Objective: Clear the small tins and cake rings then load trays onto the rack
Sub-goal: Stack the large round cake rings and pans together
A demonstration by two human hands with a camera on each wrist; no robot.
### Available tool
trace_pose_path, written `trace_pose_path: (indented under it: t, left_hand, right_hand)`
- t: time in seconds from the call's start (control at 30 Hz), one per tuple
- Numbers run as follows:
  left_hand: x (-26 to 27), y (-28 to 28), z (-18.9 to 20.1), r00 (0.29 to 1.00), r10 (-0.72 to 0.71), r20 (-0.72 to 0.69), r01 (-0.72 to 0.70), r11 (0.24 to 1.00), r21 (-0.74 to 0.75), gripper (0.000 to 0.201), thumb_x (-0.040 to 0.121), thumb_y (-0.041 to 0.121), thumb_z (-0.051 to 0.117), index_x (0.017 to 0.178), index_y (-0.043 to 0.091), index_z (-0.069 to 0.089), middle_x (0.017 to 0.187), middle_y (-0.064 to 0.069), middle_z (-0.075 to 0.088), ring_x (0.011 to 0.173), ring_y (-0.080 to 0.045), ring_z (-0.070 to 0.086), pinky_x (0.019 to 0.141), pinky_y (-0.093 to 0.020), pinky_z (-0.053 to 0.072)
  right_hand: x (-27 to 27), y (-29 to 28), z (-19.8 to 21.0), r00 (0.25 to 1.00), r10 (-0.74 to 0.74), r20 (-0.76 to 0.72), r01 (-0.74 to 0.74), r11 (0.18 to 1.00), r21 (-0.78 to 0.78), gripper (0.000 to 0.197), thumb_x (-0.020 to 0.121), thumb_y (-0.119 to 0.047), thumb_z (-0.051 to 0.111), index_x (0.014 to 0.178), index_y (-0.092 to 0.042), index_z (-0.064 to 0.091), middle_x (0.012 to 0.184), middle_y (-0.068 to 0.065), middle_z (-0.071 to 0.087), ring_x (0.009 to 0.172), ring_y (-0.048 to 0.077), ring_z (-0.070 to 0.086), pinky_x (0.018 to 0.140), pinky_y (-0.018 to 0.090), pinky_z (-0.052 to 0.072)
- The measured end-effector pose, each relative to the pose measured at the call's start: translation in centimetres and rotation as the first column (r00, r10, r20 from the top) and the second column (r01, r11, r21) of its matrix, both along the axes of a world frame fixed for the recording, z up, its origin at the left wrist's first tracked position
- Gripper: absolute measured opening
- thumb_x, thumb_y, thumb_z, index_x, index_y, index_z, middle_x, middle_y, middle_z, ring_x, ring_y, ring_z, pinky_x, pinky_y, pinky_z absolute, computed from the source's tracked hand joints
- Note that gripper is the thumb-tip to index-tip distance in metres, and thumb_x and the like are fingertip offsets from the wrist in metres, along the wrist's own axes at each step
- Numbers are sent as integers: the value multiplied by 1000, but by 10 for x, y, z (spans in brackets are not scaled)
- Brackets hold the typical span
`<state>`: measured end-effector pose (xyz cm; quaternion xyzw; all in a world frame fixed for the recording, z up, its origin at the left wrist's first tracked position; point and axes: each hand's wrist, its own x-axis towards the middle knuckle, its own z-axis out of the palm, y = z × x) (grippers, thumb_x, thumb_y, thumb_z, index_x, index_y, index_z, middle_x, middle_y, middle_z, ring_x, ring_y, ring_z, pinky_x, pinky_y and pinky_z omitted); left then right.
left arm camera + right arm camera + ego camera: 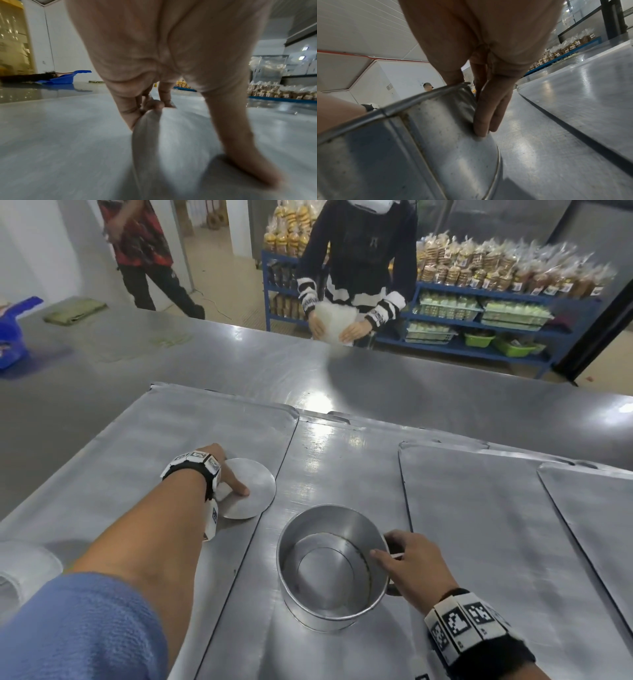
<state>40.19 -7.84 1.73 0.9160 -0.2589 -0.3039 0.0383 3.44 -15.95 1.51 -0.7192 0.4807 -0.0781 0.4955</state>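
Note:
A tall round metal cake ring stands on the middle tray; a smaller circle shows at its bottom. My right hand pinches its right wall, thumb inside the rim and fingers down the outside of the cake ring. On the left tray lies a flat round metal disc. My left hand grips it, thumb on top and fingers curled at its far edge. In the left wrist view the disc sits between the thumb and the fingertips.
Two more flat trays overlap to the right on the steel table. A person across the table holds a white bag; another person walks at back left. A blue scoop and blue shelves of bagged bread lie beyond.

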Motion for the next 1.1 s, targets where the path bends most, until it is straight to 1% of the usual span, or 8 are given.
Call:
trace_pose_path:
  t: [0.17, 0.27, 0.4, 0.5, 0.63, 0.8, 0.9, 1.1]
  left_hand:
    - [6, -5, 18, 997, 64, 33, -54, 967, -250, 41, 63, 19, 92, 100, 17, 75, 103, -6, 74, 83, -23, 65, 79, -27, 53]
    - [3, -2, 37, 994, 101, -47, -111, 908, -404, 24, 65, 13, 91, 82, 23, 77, 89, -9, 76, 73, -25, 70, 72, -36, 62]
    - [-25, 7, 71, 981, 99, -167, -181, 780, -600, 19, 77, 2, 82, 91, 13, 76, 81, -10, 73, 68, -22, 69, 50, -23, 58]
    - [-53, 17, 94, 964, 81, -252, -238, 679, -694, 16, 82, -4, 75, 94, 7, 72, 84, -12, 73, 70, -22, 70, 63, -31, 63]
    - [-86, 31, 106, 937, 93, -336, -325, 582, -746, 14, 79, -3, 78, 86, 8, 74, 81, -13, 75, 73, -26, 74, 70, -35, 62]
    - [-135, 40, 85, 920, 58, -387, -330, 645, -689, 15, 72, -3, 83, 79, 9, 77, 76, -13, 76, 71, -28, 74, 70, -38, 62]
    - [-154, 38, 62, 953, 65, -295, -249, 724, -644, 14, 71, 4, 86, 78, 11, 76, 76, -10, 76, 71, -24, 75, 63, -33, 61]
    - [-187, 28, 35, 987, 37, -158, -119, 828, -548, 12, 68, 12, 87, 75, 15, 77, 77, -3, 74, 70, -16, 71, 64, -24, 59]
  right_hand:
    - [-1, 0, 0, 999, -39, 32, 37, 997, 64, 2, 85, -15, 72, 87, -14, 71, 83, 4, 69, 72, 20, 69, 54, 27, 59]
    - [-1, 0, 3, 998, -45, 42, 41, 995, 91, 8, 85, -15, 73, 89, -9, 73, 81, 6, 68, 71, 21, 66, 57, 32, 60]
    - [-1, 1, 4, 1000, -15, 23, 15, 1000, 4, 26, 86, -23, 72, 73, 0, 68, 65, 8, 60, 59, 21, 60, 56, 39, 62]
    - [-2, 3, 1, 1000, 14, 20, -13, 997, -81, 39, 92, -33, 62, 73, 1, 67, 68, 15, 62, 70, 32, 68, 59, 45, 61]
    - [-5, 7, 5, 998, 5, 62, -1, 999, -54, 30, 97, -28, 56, 80, -9, 72, 78, 9, 65, 81, 29, 68, 65, 46, 62]
    - [-6, 7, 9, 999, 8, 31, -8, 1000, 9, 32, 98, -23, 52, 86, 2, 68, 90, 21, 66, 86, 35, 68, 63, 42, 62]
    - [-5, 7, 12, 999, 36, 11, -36, 999, 3, 33, 98, -23, 52, 81, 1, 66, 86, 20, 66, 83, 34, 69, 66, 45, 62]
    - [-6, 10, 17, 1000, 26, 2, -26, 1000, -13, 34, 95, -20, 53, 69, 1, 60, 73, 17, 59, 79, 37, 69, 62, 47, 62]
